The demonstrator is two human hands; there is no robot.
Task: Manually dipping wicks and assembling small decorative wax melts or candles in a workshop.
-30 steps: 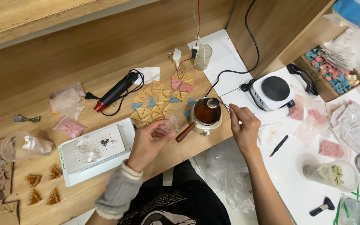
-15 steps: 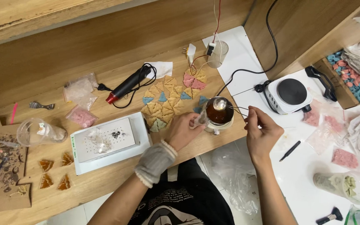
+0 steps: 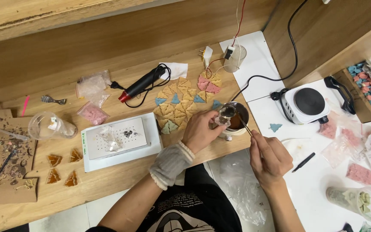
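So the person's left hand point(image 3: 200, 131) is wrapped around a little clear piece point(image 3: 222, 121) right at the near rim of a small metal pot point(image 3: 240, 112) with brown liquid in it, fingers curled on it, and there's a grey cuff on that wrist. The right hand point(image 3: 268, 157) is pinched shut on a thin metal spoon point(image 3: 232, 115), whose round bowl sits over the pot, just above the clear piece. The pot itself stands at the edge of the wooden table point(image 3: 108, 184), right where it meets the white tabletop point(image 3: 314, 189). Behind the left hand there's a spread of flat triangle tiles point(image 3: 181, 103), mostly tan with a few blue and pink ones. Left of the hand is a white box point(image 3: 121, 139) with a dotted lid, and a red and black heat gun point(image 3: 140, 83) lies further back with its cord coiled beside it. To the right of the pot sits a white hot plate point(image 3: 308, 103) with a black top, and one blue triangle point(image 3: 275, 127) lies on its own between them. Four amber triangles point(image 3: 63, 167) sit near the table's front edge on the left.
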